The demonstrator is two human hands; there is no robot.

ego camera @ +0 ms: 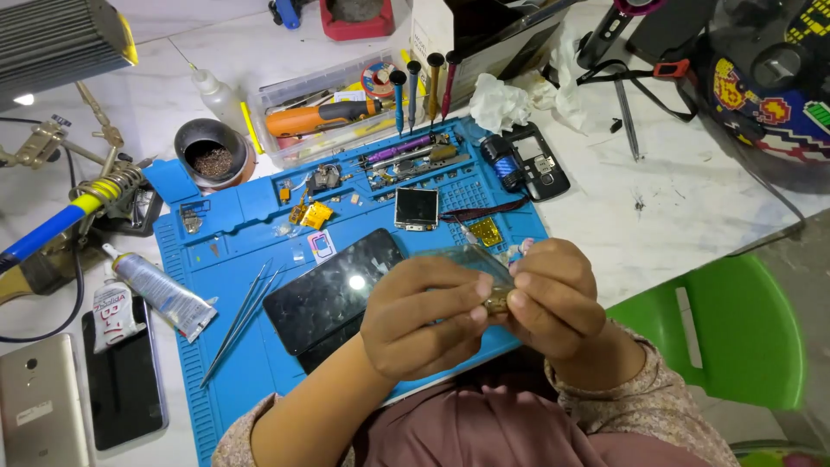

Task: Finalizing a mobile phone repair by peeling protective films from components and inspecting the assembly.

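Observation:
My left hand point(421, 316) and my right hand point(553, 298) meet in front of me over the near edge of a blue repair mat point(233, 259). Together they pinch a small clear-and-brown part point(484, 275), a thin transparent piece with a dark bit at the fingertips. Its exact kind I cannot tell. Just left of my hands a black phone point(333, 290) lies screen up on the mat. A small square display module point(416, 208) rests further back on the mat.
Tweezers point(242, 316) and small gold parts point(313, 214) lie on the mat. A glue tube point(164, 294), two phones point(125, 380), a soldering iron point(60, 220), a tin cup point(212, 154), a tray of screwdrivers point(346, 112) and a green chair point(743, 333) surround it.

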